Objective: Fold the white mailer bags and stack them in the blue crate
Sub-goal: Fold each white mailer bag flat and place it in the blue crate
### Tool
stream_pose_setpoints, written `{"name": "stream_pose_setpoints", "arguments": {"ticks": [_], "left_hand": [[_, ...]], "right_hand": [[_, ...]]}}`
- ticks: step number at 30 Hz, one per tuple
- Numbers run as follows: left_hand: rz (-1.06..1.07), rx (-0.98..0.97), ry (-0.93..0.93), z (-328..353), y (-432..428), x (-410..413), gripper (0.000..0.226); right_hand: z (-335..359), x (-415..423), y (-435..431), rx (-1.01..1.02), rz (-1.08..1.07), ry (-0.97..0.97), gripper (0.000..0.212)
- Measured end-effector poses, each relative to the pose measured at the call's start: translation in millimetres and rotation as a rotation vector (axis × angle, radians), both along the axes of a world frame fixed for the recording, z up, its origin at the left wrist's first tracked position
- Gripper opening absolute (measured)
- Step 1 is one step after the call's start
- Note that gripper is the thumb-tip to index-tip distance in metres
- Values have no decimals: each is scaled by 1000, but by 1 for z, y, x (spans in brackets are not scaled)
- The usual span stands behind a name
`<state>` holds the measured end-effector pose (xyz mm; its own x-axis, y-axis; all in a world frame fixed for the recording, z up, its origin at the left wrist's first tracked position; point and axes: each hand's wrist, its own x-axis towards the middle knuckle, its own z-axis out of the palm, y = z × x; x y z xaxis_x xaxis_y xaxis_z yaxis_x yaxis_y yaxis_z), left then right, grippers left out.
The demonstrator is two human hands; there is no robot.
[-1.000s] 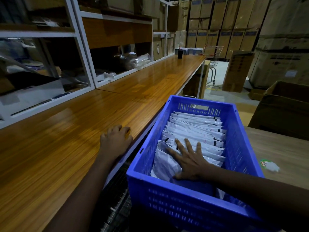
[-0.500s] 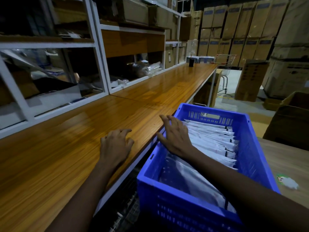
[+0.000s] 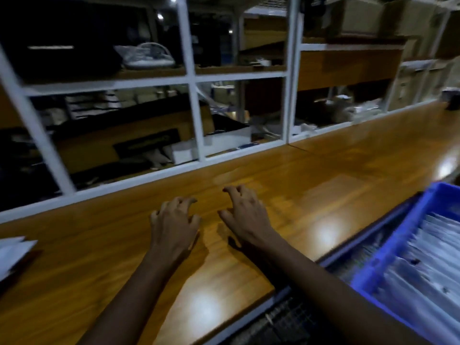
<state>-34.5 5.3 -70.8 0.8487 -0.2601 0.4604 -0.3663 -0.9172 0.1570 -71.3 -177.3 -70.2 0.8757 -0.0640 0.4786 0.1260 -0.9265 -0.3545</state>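
Off the near R side of the bench [image 3: 323, 195] sits the blue crate [image 3: 388, 247], its rim just beside the bench edge. White mailer bags [image 3: 428, 257] fill it, lined up in a row. It's blurry there, so can't count them.

Two bare arms reach in over the near edge of the bench. The left hand [image 3: 174, 227] & right hand [image 3: 246, 215] are side by side near the middle of the bench, close but not touching. Both hold nothing. Fingers are bent, tips down at the wood; can't tell if they touch it.

At the far L end of the bench lies one more white bag [image 3: 12, 252], cut off by the pic edge.

Along the back edge of the bench stands a white-framed shelf [image 3: 195, 120]. Inside is a brown box [image 3: 94, 148] w/ a dark label, plus small white boxes. The rest is too dark to tell.
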Motion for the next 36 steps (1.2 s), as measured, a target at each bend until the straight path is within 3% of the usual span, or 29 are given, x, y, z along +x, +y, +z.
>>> {"name": "stream_pose_setpoints", "arguments": {"ticks": [8,12,15,18,21,25,27,29,31,36], "left_hand": [[251,-116,-13,7,104,1,43],[337,60,-18,10,140,1,47],[484,130,-23,18,170,6,55],[732,233,192,13,206,17,70],[890,133,438,-4,231,21,64],[703,223,66,-31,245,12,27],[624,207,-13,-33,248,12,11],[606,254,12,-24,240,9,22],[573,244,83,-19,231,7,5],[401,21,52,-14,206,8,33]], "right_hand": [[-12,52,119,59,145,51,53],[-11,63,170,50,198,104,55],[-25,65,191,-101,244,152,55],[-30,69,190,-200,253,178,55],[-31,70,188,-206,269,179,54],[-32,72,189,-220,270,189,54],[-31,72,188,-214,270,201,56],[-31,71,188,-209,270,200,56],[-31,70,188,-195,275,201,56],[-30,70,187,-140,279,185,55]]}}
